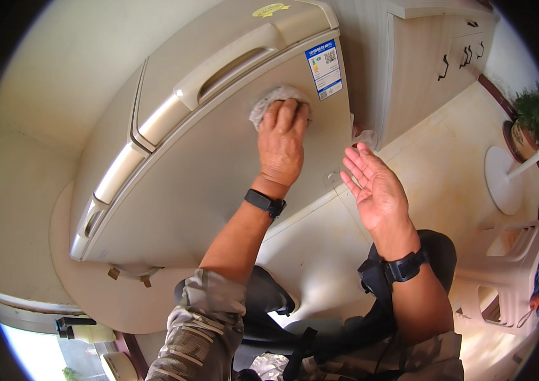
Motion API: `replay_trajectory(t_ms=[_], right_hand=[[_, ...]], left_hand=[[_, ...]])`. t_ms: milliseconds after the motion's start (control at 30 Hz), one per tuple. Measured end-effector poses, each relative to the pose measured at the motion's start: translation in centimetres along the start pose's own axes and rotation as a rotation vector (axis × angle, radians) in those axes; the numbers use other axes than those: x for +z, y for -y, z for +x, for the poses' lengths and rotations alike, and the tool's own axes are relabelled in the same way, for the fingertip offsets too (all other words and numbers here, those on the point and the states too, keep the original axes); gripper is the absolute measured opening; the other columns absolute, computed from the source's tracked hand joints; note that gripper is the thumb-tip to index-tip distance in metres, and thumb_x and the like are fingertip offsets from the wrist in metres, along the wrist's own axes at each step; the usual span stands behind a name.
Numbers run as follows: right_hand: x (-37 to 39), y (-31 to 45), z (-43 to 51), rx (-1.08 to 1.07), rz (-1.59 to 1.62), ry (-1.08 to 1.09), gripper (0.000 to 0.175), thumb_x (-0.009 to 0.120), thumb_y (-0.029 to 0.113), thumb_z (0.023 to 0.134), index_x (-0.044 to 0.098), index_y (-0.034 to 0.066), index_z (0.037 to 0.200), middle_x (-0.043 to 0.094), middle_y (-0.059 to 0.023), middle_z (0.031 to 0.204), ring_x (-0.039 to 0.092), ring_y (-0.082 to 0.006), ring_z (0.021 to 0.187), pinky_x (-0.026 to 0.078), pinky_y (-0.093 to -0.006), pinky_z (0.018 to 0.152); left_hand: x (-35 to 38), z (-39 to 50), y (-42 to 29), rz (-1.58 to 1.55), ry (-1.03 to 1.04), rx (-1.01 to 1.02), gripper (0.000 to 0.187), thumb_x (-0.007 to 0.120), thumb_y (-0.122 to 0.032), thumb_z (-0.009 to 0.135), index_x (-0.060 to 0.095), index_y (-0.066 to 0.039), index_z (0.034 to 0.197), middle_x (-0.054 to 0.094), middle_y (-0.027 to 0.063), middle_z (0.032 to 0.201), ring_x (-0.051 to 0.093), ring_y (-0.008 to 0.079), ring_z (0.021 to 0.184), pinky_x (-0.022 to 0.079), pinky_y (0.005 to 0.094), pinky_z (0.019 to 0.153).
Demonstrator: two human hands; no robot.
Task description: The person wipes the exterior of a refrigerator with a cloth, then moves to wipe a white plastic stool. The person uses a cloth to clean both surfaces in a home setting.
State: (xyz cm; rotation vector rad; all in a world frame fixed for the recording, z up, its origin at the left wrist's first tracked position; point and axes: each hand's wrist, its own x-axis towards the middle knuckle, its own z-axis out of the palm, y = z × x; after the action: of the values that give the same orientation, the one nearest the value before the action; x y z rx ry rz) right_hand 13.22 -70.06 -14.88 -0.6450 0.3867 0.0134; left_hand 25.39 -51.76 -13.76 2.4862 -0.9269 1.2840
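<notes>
My left hand (pixel 281 143) presses a crumpled whitish cloth (pixel 265 102) flat against the side panel of a beige refrigerator (pixel 188 190). Its fingers lie over the cloth, and the thumb is hidden. An energy label (pixel 325 70) with writing and printed codes is stuck on the panel, just right of the cloth. Off the panel's lower edge, my right hand (pixel 381 190) hangs in the air, palm turned up and fingers extended, holding nothing. Dark straps circle both wrists. Door handles (pixel 231 62) run along the refrigerator's front edge.
Wood-grain cabinets (pixel 422 71) with black handles stand beyond the refrigerator. Plastic stools (pixel 498 276), a round white base with a pole (pixel 503 178) and a potted plant (pixel 529 119) are at right. A round pale board (pixel 107 305) is at lower left, near a spray bottle (pixel 90 332).
</notes>
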Motion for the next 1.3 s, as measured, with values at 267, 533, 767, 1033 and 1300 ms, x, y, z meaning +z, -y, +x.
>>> replay_trajectory(t_ms=[267, 533, 767, 1033, 1300], right_hand=[[-0.1, 0.3, 0.1, -0.006, 0.018, -0.014, 0.053, 0.069, 0.028, 0.111, 0.055, 0.0053, 0.157, 0.06, -0.018, 0.159, 0.051, -0.0303, 0.153, 0.041, -0.0454, 0.128], [-0.4, 0.9, -0.2, -0.058, 0.052, -0.034, 0.052, 0.069, 0.027, 0.111, 0.056, 0.0042, 0.155, 0.06, -0.0182, 0.159, 0.052, -0.0306, 0.151, 0.04, -0.0464, 0.129], [-0.4, 1.1, -0.6, -0.048, 0.034, -0.068, 0.049, 0.069, 0.025, 0.112, 0.056, 0.0036, 0.154, 0.058, -0.0189, 0.16, 0.051, -0.0309, 0.152, 0.039, -0.0468, 0.13], [-0.3, 1.3, -0.6, -0.038, 0.034, -0.079, 0.047, 0.069, 0.025, 0.111, 0.057, 0.0042, 0.151, 0.057, -0.0191, 0.161, 0.05, -0.0309, 0.152, 0.039, -0.0466, 0.129], [-0.8, 1.2, -0.4, -0.053, 0.042, -0.064, 0.046, 0.071, 0.025, 0.11, 0.059, 0.0058, 0.15, 0.058, -0.0188, 0.159, 0.051, -0.0315, 0.151, 0.039, -0.0479, 0.13]], left_hand=[[4.3, -3.4, -1.2, -0.025, 0.373, 0.194, 0.039, 0.065, -0.009, 0.089, 0.075, -0.004, 0.127, 0.065, 0.0082, 0.135, 0.058, 0.0307, 0.132, 0.053, 0.0434, 0.106], [1.1, -0.9, -1.3, -0.324, 0.202, 0.144, 0.038, 0.068, 0.001, 0.083, 0.075, -0.002, 0.12, 0.066, 0.0127, 0.128, 0.062, 0.0356, 0.12, 0.054, 0.0455, 0.104], [-2.0, 6.8, -1.2, -0.187, -0.042, 0.149, 0.046, 0.067, 0.009, 0.081, 0.077, -0.003, 0.124, 0.066, 0.0145, 0.136, 0.062, 0.041, 0.126, 0.054, 0.0506, 0.109], [1.4, 8.2, -1.8, -0.118, 0.026, 0.183, 0.036, 0.065, -0.001, 0.087, 0.076, 0.001, 0.122, 0.064, 0.0155, 0.143, 0.058, 0.0392, 0.137, 0.052, 0.0482, 0.114], [3.0, 5.7, -1.6, -0.131, 0.34, 0.364, 0.033, 0.065, -0.006, 0.089, 0.073, 0.003, 0.12, 0.064, 0.0158, 0.144, 0.057, 0.0367, 0.141, 0.05, 0.0477, 0.117]])
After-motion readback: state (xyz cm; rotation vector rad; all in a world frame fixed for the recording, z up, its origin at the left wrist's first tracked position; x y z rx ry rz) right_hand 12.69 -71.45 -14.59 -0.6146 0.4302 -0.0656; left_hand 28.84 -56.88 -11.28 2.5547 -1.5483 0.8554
